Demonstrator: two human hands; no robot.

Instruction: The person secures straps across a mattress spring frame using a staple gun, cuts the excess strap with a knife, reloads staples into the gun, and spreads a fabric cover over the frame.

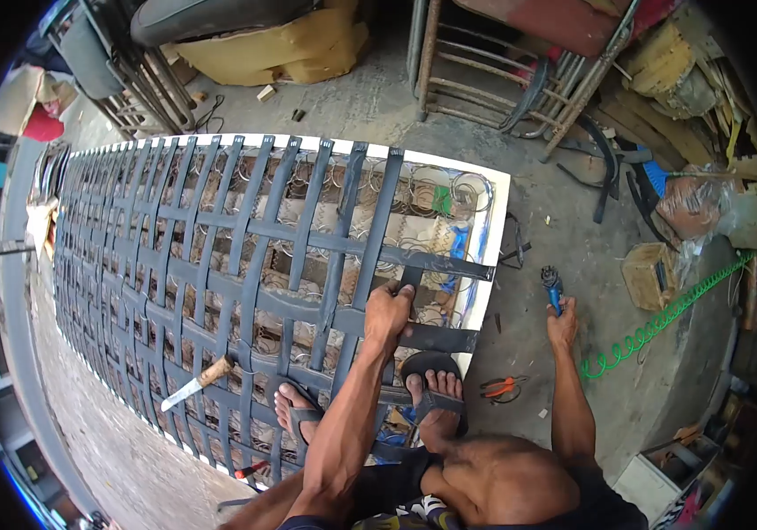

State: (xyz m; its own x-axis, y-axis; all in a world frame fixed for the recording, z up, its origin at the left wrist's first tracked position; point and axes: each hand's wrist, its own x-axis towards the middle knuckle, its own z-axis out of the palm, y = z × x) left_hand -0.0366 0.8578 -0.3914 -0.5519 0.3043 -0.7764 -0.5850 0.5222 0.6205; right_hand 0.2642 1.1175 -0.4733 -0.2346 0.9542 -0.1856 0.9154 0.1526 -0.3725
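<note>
Under me lies a white-edged frame (500, 199) with coil springs (471, 190), crossed by woven black straps (343, 243). My left hand (387, 315) is closed around a black strap end (412, 276) near the frame's right end. Off that end, over the floor, my right hand (562, 327) grips a blue-and-black staple gun (552, 287). A wooden-handled knife (197, 384) rests on the straps to the left of my feet. Orange-handled pliers (500, 387) lie on the floor beside my right foot (437, 402).
A green coiled hose (652, 329) stretches across the floor at right. Nearby are a wooden block (649, 276) and loose black strips (606, 172). Metal chair frames (484, 84) stand at the back. A red-handled tool (252, 470) lies at the frame's near edge.
</note>
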